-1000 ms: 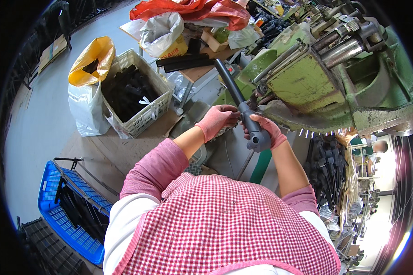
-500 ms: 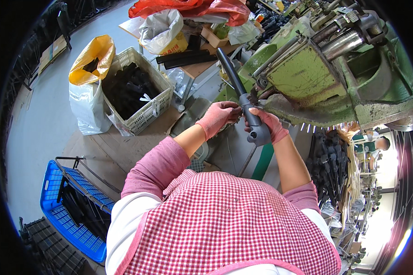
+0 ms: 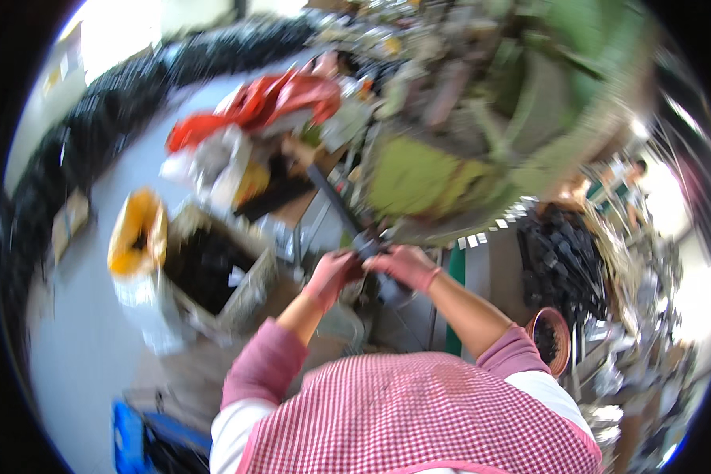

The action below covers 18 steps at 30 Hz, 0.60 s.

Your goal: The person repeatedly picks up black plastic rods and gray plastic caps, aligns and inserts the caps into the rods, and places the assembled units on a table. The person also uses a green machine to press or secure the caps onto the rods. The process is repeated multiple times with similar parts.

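Note:
A long dark tube [image 3: 336, 201] points away and up to the left from between my hands. Its near end carries a grey, thicker fitting [image 3: 393, 292], smeared by motion. My right hand [image 3: 403, 266], in a pink glove, is closed over the fitting from the right. On the left side my left hand [image 3: 333, 278], also gloved in pink, has its fingers curled together against the fitting. Whatever those fingertips pinch is hidden. Just beyond the hands stands the green machine [image 3: 419, 178], blurred.
To the left stand a pale crate [image 3: 245, 296] of black parts, a yellow-and-white bag [image 3: 146, 316] and a blue basket [image 3: 126, 434]. Red sheeting [image 3: 253, 107] covers things at the back. Black parts [image 3: 565, 261] and a reddish bucket [image 3: 562, 347] lie right; another person [image 3: 630, 189] is farther off.
The view has swung, so the surroundings sit lower and farther left, with blur. My right hand has shifted up the fitting, nearer my left hand. The tube is still held.

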### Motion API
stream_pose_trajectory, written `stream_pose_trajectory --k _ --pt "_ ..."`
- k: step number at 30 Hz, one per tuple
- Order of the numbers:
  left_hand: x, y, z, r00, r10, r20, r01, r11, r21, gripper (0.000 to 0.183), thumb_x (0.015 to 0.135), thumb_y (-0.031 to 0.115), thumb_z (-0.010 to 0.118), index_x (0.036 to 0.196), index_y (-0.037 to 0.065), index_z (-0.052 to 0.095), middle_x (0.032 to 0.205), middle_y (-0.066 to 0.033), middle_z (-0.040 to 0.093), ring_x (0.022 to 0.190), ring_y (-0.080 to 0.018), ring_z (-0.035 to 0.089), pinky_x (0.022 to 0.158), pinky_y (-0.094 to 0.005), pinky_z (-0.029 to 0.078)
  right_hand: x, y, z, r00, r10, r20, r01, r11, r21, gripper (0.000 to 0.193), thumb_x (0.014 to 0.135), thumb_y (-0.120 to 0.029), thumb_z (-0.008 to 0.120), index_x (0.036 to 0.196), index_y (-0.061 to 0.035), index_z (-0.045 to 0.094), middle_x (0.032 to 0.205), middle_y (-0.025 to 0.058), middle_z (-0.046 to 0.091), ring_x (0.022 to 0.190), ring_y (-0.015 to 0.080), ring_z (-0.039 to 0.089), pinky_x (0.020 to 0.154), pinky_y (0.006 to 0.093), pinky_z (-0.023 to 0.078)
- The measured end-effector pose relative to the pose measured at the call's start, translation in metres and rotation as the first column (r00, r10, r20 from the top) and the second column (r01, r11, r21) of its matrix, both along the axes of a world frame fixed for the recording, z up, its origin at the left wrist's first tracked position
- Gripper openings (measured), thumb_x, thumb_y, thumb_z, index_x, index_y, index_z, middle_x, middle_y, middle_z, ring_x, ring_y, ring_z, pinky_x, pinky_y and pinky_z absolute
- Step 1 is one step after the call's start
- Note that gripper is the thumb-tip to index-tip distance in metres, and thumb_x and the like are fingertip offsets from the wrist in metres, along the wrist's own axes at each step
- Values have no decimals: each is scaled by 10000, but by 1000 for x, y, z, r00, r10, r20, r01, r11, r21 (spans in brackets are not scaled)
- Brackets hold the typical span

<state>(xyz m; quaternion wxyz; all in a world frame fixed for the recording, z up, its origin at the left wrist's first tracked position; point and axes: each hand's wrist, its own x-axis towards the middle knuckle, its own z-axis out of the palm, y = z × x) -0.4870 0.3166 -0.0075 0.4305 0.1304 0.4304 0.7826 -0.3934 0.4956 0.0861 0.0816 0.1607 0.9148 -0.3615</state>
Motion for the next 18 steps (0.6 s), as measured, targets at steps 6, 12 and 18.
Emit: stream_pose_trajectory --k 6,12,18 --pt "-40 6 -15 997 -51 65 57 994 -91 377 1019 327 594 1163 -17 649 1016 -149 737 872 -285 736 789 -413 620 8 -12 -1 997 -7 -80 18 992 128 583 694 -523 737 966 -8 752 890 163 752 856 263 730 787 356 555" --pt "-102 25 -49 917 -302 262 332 940 -79 449 1027 439 532 1256 65 626 1228 -165 691 1062 -372 683 921 -546 554 -2 -21 -27 979 -30 -200 78 968 239 529 699 -406 750 1004 27 754 1035 236 736 1050 343 709 912 419 561" --pt "-97 11 -66 987 -135 -83 73 852 -518 291 988 344 660 1085 71 696 993 -124 751 875 -279 731 723 -456 617 -8 -26 -52 979 22 -201 39 955 294 529 726 -413 755 1012 32 748 1047 230 737 1036 350 715 895 425 574"
